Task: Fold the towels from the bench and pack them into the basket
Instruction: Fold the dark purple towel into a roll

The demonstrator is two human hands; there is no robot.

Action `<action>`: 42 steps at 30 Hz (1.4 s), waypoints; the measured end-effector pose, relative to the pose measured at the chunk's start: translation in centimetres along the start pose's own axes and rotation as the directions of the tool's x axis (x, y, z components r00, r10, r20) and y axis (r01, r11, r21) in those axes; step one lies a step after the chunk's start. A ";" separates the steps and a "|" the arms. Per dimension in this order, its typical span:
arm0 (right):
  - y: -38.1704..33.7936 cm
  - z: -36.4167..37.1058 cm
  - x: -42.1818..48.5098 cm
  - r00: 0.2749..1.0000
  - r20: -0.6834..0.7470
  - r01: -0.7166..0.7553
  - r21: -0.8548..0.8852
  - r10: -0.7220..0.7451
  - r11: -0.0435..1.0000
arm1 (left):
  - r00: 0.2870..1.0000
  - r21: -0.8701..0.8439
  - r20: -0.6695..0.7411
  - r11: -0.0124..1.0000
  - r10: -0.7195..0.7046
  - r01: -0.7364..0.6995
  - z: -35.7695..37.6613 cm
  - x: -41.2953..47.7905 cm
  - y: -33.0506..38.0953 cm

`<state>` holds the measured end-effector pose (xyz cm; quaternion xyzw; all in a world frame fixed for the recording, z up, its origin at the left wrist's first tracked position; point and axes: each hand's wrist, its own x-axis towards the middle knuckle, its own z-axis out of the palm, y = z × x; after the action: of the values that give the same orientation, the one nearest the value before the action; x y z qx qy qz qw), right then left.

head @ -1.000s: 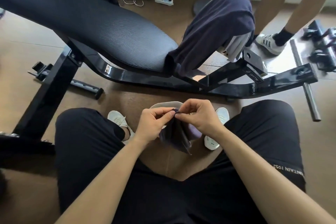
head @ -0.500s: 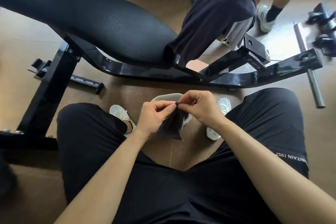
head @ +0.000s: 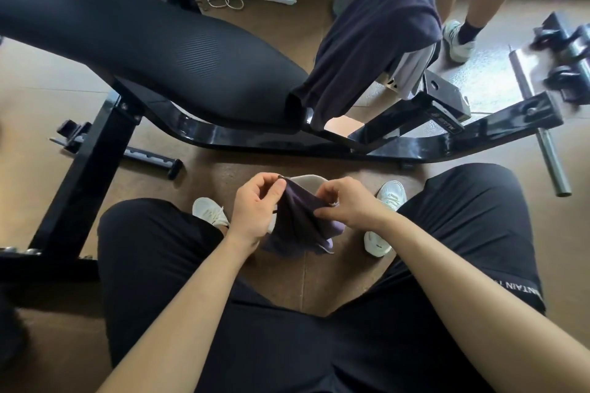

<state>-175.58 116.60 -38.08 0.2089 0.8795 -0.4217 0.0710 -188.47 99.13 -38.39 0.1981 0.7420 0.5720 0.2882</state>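
We've got the towel up between the knees. The left hand pinches a top corner between thumb and forefinger, and the right hand pinches the edge a little lower on its side. The cloth hangs slack and bunched between them, its lower end drooping toward the floor. Just behind the hands a pale curved rim peeks out, which we take for the basket (most of it is hidden, so we can't see what's inside).

To fold this well, we'd want the right hand to work along to the matching top corner. Then we draw the hands apart until the top edge goes taut and the wrinkles drop out. After that we bring corner to corner, keeping the edges lined up, and let the weight of the cloth set the crease. Only then should it go down into the basket.

Over on the bench a dark towel drapes the far end with a grey towel under it, so there's more to do.
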 end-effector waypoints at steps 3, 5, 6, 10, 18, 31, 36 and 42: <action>1.3 -0.7 0.4 0.998 0.030 -0.055 -0.123 0.059 0.991 | 0.997 0.005 -0.076 1.000 0.027 -0.026 -1.6 1.0 0.8; 2.1 -1.5 0.6 0.996 0.024 -0.082 -0.181 0.088 0.980 | 0.994 0.049 -0.092 0.998 0.054 -0.050 -3.2 1.9 1.0; 2.6 -1.9 0.7 0.995 0.019 -0.096 -0.211 0.102 0.973 | 0.993 0.071 -0.098 0.996 0.059 -0.052 -4.0 2.3 0.9; 4.0 -3.2 1.1 0.988 0.000 -0.149 -0.308 0.156 0.940 | 0.984 0.193 -0.159 0.980 0.076 -0.044 -7.2 3.6 0.3; 4.5 -3.7 4.1 0.990 -0.079 -0.140 -0.452 0.116 0.881 | 0.984 0.242 -0.168 0.965 -0.062 0.102 -10.8 6.2 -3.7; 4.6 -1.7 13.0 0.970 -0.141 -0.220 -0.172 0.197 0.960 | 0.891 -0.122 -0.338 0.952 -0.305 0.280 -9.5 11.1 -7.1; 3.8 -1.1 15.8 0.973 -0.176 -0.174 -0.144 0.148 0.974 | 0.836 -0.187 -0.392 0.923 -0.383 0.335 -9.5 12.1 -7.4; 4.4 -1.8 17.0 0.979 -0.166 -0.131 -0.063 0.119 0.989 | 0.778 -0.172 -0.493 0.921 -0.388 0.350 -10.9 9.8 -9.1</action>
<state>-188.93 125.62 -45.21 0.2946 0.8824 -0.3654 0.0333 -202.68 94.85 -47.17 -0.1229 0.7952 0.5622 0.1908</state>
